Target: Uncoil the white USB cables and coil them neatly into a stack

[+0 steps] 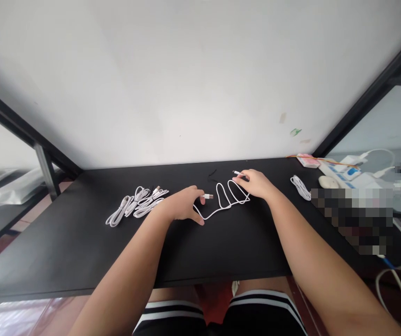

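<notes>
A white USB cable lies in loose loops on the black desk between my two hands. My left hand has its USB plug held at the fingers, while the thumb is spread apart below. At the far side of the loops, my right hand pinches the small connector end between thumb and fingers. A thin black tie rests behind the cable. Left of my left hand sit several coiled white cables, partly hidden behind my wrist.
Another coiled white cable lies right of my right arm. Beyond it are a mouse, a power strip with plugs and cords, and a pixelated dark area. A white wall rises behind the black desk, flanked by black frame bars.
</notes>
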